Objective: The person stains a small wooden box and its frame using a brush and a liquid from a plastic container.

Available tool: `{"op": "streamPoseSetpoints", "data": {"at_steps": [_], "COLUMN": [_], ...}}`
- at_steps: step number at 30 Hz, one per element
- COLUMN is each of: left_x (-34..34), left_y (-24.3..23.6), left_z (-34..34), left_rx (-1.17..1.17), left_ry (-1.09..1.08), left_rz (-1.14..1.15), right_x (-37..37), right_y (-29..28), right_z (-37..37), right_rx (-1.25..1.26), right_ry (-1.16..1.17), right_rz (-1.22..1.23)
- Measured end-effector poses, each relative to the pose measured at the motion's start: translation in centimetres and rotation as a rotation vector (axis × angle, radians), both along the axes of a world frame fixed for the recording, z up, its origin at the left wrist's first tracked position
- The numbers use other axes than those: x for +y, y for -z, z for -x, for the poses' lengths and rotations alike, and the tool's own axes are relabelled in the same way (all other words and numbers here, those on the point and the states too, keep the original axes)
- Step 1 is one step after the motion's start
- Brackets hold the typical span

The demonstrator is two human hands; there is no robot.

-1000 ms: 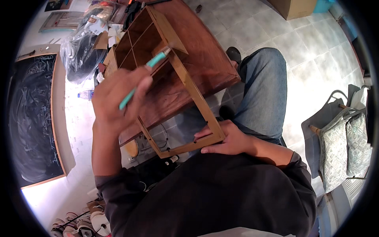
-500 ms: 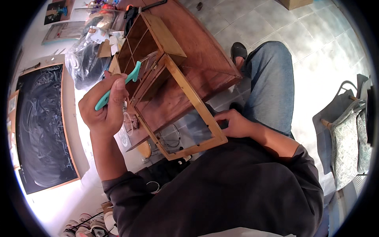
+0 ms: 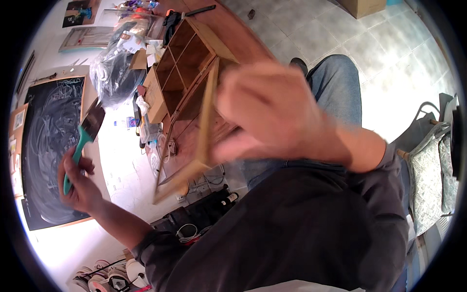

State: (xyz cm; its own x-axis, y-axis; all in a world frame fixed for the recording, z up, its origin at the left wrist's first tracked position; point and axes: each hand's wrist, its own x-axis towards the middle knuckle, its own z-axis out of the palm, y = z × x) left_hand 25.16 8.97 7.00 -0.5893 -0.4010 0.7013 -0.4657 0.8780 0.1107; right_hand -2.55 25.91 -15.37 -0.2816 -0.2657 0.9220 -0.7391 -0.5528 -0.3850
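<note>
My left hand [image 3: 80, 187], out to the left, is closed around the teal handle of a paintbrush [image 3: 86, 134], whose dark bristles point up. A wooden cabinet [image 3: 214, 39] with square compartments rests on a reddish-brown table, and its hinged door frame [image 3: 207, 117] stands swung out toward me. My right hand [image 3: 277, 114] is at the door's free side, overlapping its edge. Motion smears those fingers, so I cannot tell whether they grip the frame. The door is also partly blurred, and my right hand hides part of the table and cabinet.
The wooden table [image 3: 248, 31] reaches away beyond the cabinet. Plastic bags [image 3: 109, 78] and other clutter sit left of it. A chalkboard [image 3: 51, 155] hangs on the left wall. My jeans-clad leg [image 3: 335, 92] is at right, near a cushioned chair [image 3: 425, 170].
My left hand has moved left and down with the paintbrush, whose bristles now show. My right hand has risen from the door's lower corner, and the door has swung to a narrower angle.
</note>
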Motion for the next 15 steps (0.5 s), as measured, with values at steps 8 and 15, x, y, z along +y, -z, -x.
{"op": "streamPoseSetpoints", "data": {"at_steps": [8, 15], "left_x": [1.9, 5.7], "left_y": [-0.4, 6.0], "left_z": [-5.7, -8.0], "left_rx": [0.734, 0.306], "left_ry": [0.026, 0.078], "left_rz": [0.141, 0.097], "right_x": [-13.4, -28.2], "right_y": [-13.0, -12.9], "right_z": [8.2, 8.5], "right_rx": [0.231, 0.245], "right_ry": [-0.226, 0.012], "right_rz": [-0.262, -0.709]}}
